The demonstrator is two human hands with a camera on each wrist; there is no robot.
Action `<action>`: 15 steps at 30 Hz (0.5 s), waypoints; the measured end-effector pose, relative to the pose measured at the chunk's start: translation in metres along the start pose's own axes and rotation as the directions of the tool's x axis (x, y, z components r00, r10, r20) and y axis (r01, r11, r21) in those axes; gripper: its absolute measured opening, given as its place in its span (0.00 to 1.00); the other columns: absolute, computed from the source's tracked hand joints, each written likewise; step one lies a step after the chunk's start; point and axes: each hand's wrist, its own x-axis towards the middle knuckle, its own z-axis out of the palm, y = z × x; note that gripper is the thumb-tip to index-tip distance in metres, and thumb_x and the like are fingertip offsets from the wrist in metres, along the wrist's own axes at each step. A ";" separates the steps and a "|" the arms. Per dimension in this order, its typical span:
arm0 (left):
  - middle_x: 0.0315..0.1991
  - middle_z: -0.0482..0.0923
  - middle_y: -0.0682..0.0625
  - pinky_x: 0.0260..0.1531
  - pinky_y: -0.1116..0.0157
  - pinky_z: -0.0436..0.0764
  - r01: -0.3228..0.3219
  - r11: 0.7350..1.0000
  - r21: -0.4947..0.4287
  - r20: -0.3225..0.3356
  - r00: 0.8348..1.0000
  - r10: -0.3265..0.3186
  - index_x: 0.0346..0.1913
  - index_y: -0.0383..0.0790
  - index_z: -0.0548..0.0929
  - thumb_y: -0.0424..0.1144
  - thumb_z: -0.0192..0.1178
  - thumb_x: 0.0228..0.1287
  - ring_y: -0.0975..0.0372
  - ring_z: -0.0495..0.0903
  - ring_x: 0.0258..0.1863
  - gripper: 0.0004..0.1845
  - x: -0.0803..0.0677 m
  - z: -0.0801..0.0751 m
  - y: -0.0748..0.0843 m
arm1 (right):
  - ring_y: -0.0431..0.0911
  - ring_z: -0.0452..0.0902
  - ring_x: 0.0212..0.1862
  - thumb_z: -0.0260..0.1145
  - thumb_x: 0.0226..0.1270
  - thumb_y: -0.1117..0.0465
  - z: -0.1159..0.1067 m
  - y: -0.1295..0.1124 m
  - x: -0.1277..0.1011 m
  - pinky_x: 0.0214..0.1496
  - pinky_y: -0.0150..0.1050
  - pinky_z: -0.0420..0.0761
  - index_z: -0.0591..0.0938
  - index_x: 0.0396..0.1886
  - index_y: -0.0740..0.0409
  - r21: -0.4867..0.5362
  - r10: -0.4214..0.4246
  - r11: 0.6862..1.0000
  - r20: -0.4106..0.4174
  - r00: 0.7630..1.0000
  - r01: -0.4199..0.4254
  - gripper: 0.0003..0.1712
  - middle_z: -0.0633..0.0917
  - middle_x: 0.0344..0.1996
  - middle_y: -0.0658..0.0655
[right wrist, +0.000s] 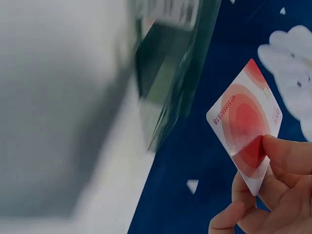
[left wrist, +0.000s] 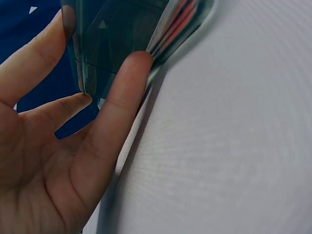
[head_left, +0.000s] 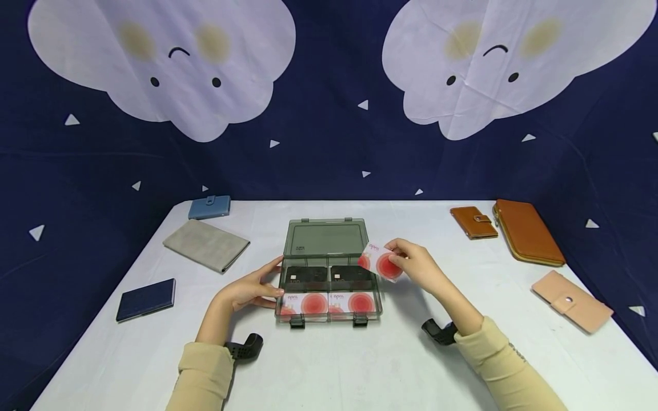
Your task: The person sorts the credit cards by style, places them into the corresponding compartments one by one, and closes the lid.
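Observation:
A smoky transparent box (head_left: 329, 240) with its lid raised stands mid-table, holding black cards (head_left: 307, 274) at the back and red-and-white cards (head_left: 315, 303) in front. My left hand (head_left: 253, 289) rests its straight fingers (left wrist: 124, 92) against the box's left wall (left wrist: 117, 39). My right hand (head_left: 418, 265) pinches a white card with red circles (head_left: 379, 262) just above the box's right rear corner. In the right wrist view that card (right wrist: 243, 122) is held between thumb and fingers (right wrist: 287, 153), clear of the box (right wrist: 170, 63).
On the white table (head_left: 329, 365), a blue wallet (head_left: 209, 206), a grey pouch (head_left: 206, 244) and a navy wallet (head_left: 146, 299) lie to the left. Two brown wallets (head_left: 473, 221) (head_left: 528, 231) and a pink wallet (head_left: 572, 300) lie to the right. A dark cloud-print backdrop (head_left: 329, 97) hangs behind.

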 end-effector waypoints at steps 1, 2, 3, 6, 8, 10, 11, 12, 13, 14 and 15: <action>0.70 0.35 0.35 0.40 0.57 0.83 0.000 1.000 0.000 0.000 1.000 0.000 0.74 0.45 0.38 0.27 0.59 0.59 0.62 0.75 0.33 0.49 0.000 0.000 0.000 | 0.47 0.74 0.35 0.58 0.64 0.70 0.004 -0.003 0.000 0.36 0.37 0.74 0.78 0.41 0.66 0.011 -0.014 1.000 0.011 1.000 0.014 0.08 0.81 0.30 0.58; 0.70 0.35 0.34 0.40 0.57 0.83 0.001 1.000 0.001 -0.001 1.000 -0.001 0.74 0.45 0.38 0.27 0.59 0.59 0.62 0.75 0.33 0.49 0.000 0.000 0.000 | 0.47 0.74 0.36 0.57 0.64 0.70 0.007 -0.006 0.001 0.37 0.37 0.74 0.79 0.42 0.66 0.017 -0.028 0.999 0.022 0.999 0.027 0.08 0.82 0.31 0.58; 0.70 0.35 0.34 0.40 0.57 0.83 0.001 1.000 0.001 0.000 1.000 -0.001 0.74 0.45 0.38 0.27 0.59 0.59 0.62 0.75 0.33 0.49 0.000 0.000 0.000 | 0.48 0.74 0.37 0.57 0.64 0.70 0.011 -0.009 0.001 0.37 0.37 0.74 0.79 0.42 0.65 0.024 -0.039 0.999 0.036 0.999 0.038 0.08 0.82 0.31 0.58; 0.70 0.36 0.35 0.41 0.57 0.83 0.005 1.000 -0.003 -0.002 1.000 -0.005 0.74 0.45 0.38 0.27 0.59 0.59 0.62 0.75 0.33 0.48 -0.001 0.000 0.000 | 0.47 0.74 0.37 0.57 0.64 0.70 0.024 -0.017 0.001 0.36 0.37 0.75 0.80 0.41 0.63 0.027 -0.084 0.996 0.087 0.993 0.082 0.08 0.83 0.35 0.57; 0.71 0.36 0.35 0.41 0.57 0.83 0.009 1.000 -0.005 -0.005 1.000 -0.009 0.74 0.46 0.39 0.27 0.60 0.59 0.62 0.75 0.33 0.49 0.000 0.000 -0.001 | 0.47 0.76 0.38 0.58 0.64 0.69 0.033 -0.020 0.001 0.38 0.38 0.76 0.81 0.40 0.61 -0.029 -0.108 0.993 0.115 0.987 0.112 0.08 0.83 0.37 0.56; 0.71 0.36 0.36 0.41 0.57 0.83 0.010 1.000 -0.005 -0.004 1.000 -0.010 0.74 0.45 0.39 0.28 0.60 0.59 0.63 0.75 0.33 0.49 0.000 0.000 -0.001 | 0.46 0.77 0.38 0.60 0.62 0.69 0.042 -0.023 0.001 0.41 0.41 0.74 0.83 0.38 0.58 -0.104 -0.126 0.985 0.133 0.983 0.141 0.07 0.84 0.36 0.54; 0.71 0.36 0.36 0.41 0.57 0.83 0.010 1.000 -0.008 -0.005 1.000 -0.010 0.74 0.46 0.39 0.28 0.60 0.59 0.63 0.75 0.33 0.49 0.000 0.000 -0.001 | 0.46 0.78 0.39 0.62 0.61 0.68 0.046 -0.023 0.000 0.43 0.43 0.72 0.83 0.36 0.56 -0.150 -0.132 0.977 0.140 0.981 0.152 0.07 0.84 0.36 0.52; 0.71 0.36 0.36 0.41 0.57 0.83 0.010 1.000 -0.009 -0.003 1.000 -0.010 0.74 0.46 0.39 0.28 0.60 0.59 0.63 0.75 0.33 0.49 0.001 0.000 -0.001 | 0.45 0.79 0.38 0.63 0.59 0.68 0.049 -0.023 -0.001 0.44 0.45 0.69 0.84 0.35 0.55 -0.197 -0.135 0.967 0.146 0.980 0.162 0.07 0.85 0.34 0.51; 0.71 0.35 0.35 0.41 0.57 0.83 0.009 1.000 -0.010 0.000 1.000 -0.009 0.74 0.45 0.38 0.27 0.60 0.59 0.63 0.75 0.33 0.49 0.001 0.000 0.000 | 0.45 0.80 0.38 0.64 0.58 0.68 0.053 -0.024 -0.002 0.45 0.47 0.67 0.84 0.34 0.53 -0.236 -0.131 0.958 0.152 0.980 0.165 0.07 0.85 0.32 0.49; 0.71 0.35 0.35 0.41 0.57 0.82 0.009 1.000 -0.012 0.001 1.000 -0.009 0.74 0.45 0.38 0.27 0.60 0.59 0.63 0.75 0.33 0.49 0.001 0.000 0.000 | 0.44 0.81 0.37 0.65 0.57 0.68 0.055 -0.024 -0.002 0.43 0.48 0.65 0.83 0.33 0.52 -0.266 -0.130 0.949 0.158 0.979 0.169 0.07 0.86 0.30 0.48; 0.70 0.35 0.35 0.41 0.57 0.82 0.007 1.000 -0.011 0.003 1.000 -0.007 0.74 0.45 0.38 0.27 0.60 0.59 0.63 0.75 0.32 0.49 0.000 0.000 0.000 | 0.43 0.81 0.36 0.65 0.56 0.68 0.057 -0.024 -0.003 0.42 0.48 0.63 0.83 0.32 0.51 -0.286 -0.124 0.944 0.164 0.979 0.168 0.07 0.86 0.28 0.47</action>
